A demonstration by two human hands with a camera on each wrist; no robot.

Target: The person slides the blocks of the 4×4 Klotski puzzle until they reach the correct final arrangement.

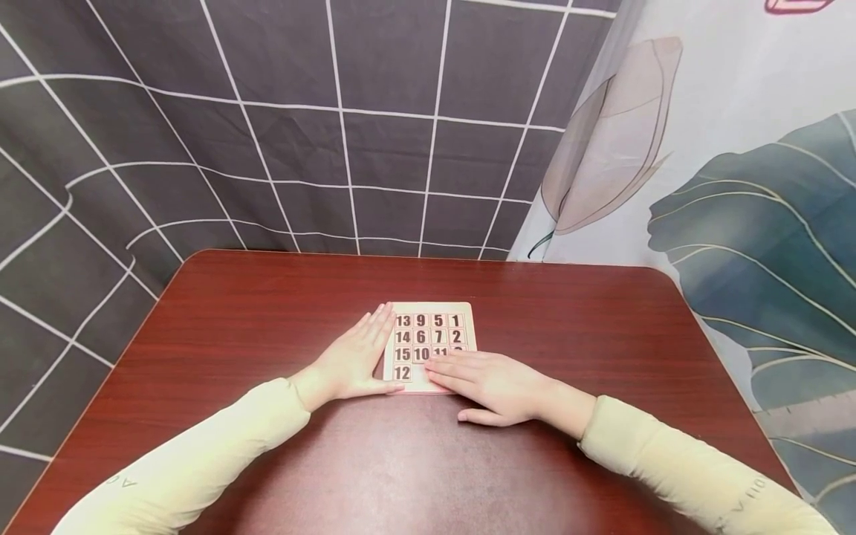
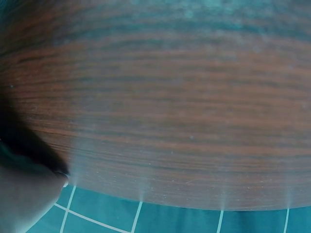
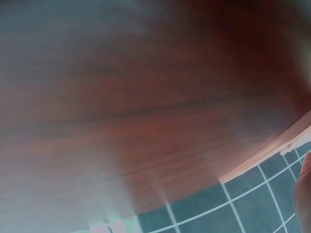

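A sliding number puzzle [image 1: 436, 307] with a pale frame lies flat on the table in the head view. Its top row reads 13, 9, 5, 1, and the row below 14, 6, 7, 2. In the bottom row, a 12 tile [image 1: 402, 373] sits at the left with a pale bare spot beside it. My left hand [image 1: 351, 362] rests along the left edge, fingers straight, thumb at the lower left corner. My right hand [image 1: 498, 383] lies over the lower right tiles with fingers extended, hiding some of them. Bits of skin show at the left wrist view's corner and the right wrist view's edge.
The puzzle stands on a reddish-brown wooden table [image 1: 267, 319] with rounded far corners. Behind it hangs a dark curtain [image 1: 388, 148] with a white grid. A pale curtain with leaf prints [image 1: 756, 223] hangs at the right.
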